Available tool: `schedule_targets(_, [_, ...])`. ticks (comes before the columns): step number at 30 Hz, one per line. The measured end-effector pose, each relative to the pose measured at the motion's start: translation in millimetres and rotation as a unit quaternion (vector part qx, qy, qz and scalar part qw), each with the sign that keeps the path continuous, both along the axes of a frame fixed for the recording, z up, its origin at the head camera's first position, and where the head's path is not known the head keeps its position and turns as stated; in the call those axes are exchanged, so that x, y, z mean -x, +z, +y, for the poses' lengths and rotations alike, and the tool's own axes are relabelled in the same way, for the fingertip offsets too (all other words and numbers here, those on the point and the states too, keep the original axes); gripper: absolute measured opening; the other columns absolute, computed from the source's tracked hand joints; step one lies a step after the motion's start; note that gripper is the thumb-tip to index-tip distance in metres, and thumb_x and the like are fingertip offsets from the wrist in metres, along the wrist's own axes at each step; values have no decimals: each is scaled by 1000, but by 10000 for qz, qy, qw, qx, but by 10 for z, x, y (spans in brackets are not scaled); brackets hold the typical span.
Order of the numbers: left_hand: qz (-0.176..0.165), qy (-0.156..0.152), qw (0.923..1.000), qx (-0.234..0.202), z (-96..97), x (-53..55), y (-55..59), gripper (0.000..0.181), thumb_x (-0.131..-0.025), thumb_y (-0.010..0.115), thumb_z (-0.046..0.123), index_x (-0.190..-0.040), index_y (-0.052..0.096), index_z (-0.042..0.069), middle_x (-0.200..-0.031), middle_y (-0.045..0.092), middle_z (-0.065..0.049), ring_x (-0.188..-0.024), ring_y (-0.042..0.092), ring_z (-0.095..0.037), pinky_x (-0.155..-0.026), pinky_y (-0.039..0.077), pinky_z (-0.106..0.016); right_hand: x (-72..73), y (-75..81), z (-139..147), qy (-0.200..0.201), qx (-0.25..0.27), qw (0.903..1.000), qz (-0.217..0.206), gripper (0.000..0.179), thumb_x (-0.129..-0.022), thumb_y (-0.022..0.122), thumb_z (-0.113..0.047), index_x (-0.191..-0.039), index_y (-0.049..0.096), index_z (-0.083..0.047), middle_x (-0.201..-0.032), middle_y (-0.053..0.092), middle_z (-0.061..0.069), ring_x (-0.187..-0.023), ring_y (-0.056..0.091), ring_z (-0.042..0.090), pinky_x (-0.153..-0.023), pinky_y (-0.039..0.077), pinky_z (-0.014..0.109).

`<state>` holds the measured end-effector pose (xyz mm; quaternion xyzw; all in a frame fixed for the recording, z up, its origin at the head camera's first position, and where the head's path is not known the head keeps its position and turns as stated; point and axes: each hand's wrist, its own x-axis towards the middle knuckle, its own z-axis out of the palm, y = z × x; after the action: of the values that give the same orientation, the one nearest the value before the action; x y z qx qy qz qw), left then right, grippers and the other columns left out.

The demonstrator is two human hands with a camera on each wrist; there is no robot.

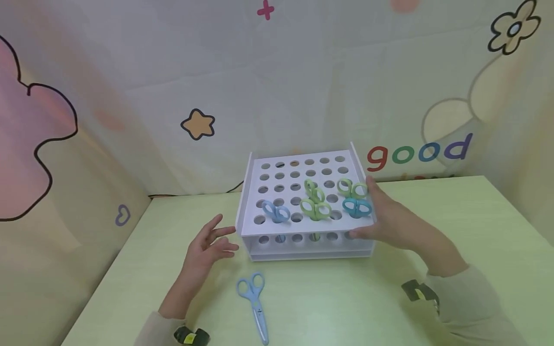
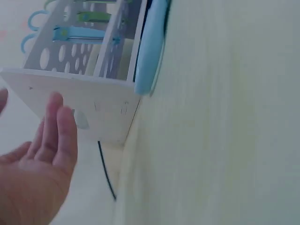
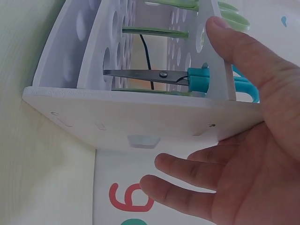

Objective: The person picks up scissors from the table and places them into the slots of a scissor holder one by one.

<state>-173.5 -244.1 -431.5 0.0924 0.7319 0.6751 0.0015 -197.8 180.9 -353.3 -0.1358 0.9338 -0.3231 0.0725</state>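
Note:
A white rack [image 1: 283,226] with rows of round holes stands on the table. Light blue scissors [image 1: 275,211], green scissors [image 1: 316,209] and teal scissors [image 1: 357,207] stand in it, handles up. My left hand [image 1: 207,247] hovers beside the rack's left side, fingers spread and holding nothing. My right hand [image 1: 391,221] is at the rack's right side; its thumb rests at the front edge of the top plate, and in the right wrist view the other fingers extend loosely along the side panel [image 3: 154,117]. Another pair of light blue scissors [image 1: 255,305] lies on the table in front.
The pale green table [image 1: 333,302] meets a patterned cloth backdrop [image 1: 294,96] behind the rack. A dark cable [image 2: 107,171] runs along the table's back edge. More green scissors [image 1: 352,188] stand at the rack's right side.

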Motion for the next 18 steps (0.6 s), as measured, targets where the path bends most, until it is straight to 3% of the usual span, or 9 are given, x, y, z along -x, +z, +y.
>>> schedule_targets(4, [-422,458,9967,-511,-34,-61,-159,42,-102,61,10,-139,48,-3,-118,65,-16,-88,70,-20,-84,55,-35,15,-13,-13,-21,-63,10000,-48,137,-77,87,-48,-159,-15,-6,-159,22,28,-122,43,39,-107,33,59])
schedule_targets(7, [-555,404,9974,-239,-72,-103,-299,30,-98,64,5,-122,58,-12,-110,68,-15,-93,68,-17,-86,54,-32,21,-18,-13,-13,-75,10000,-49,139,-76,86,-51,-159,-16,-7,-159,22,28,-122,43,39,-107,33,59])
schedule_targets(12, [-66,-411,9956,839,-121,-163,-402,29,-95,69,6,-122,65,-5,-127,64,-19,-118,60,-24,-98,45,-27,30,-17,-9,-17,-16,10000,-35,139,-76,87,-50,-159,-16,-7,-155,27,26,-119,45,37,-105,37,58])
schedule_targets(15, [258,-970,9863,1307,-119,-187,-391,32,-93,71,7,-124,65,1,-141,56,-17,-134,47,-32,-106,35,-23,32,-22,-9,-22,1,10000,-61,138,-77,88,-46,-159,-16,-8,-154,28,26,-118,46,37,-104,38,58])
schedule_targets(18, [354,-1264,9762,1729,-110,-208,-369,30,-91,75,10,-120,67,7,-149,49,-11,-143,35,-35,-112,25,-26,36,-29,-11,-10,6,10000,-69,138,-77,88,-46,-159,-16,-8,-155,28,26,-119,45,38,-104,38,58])
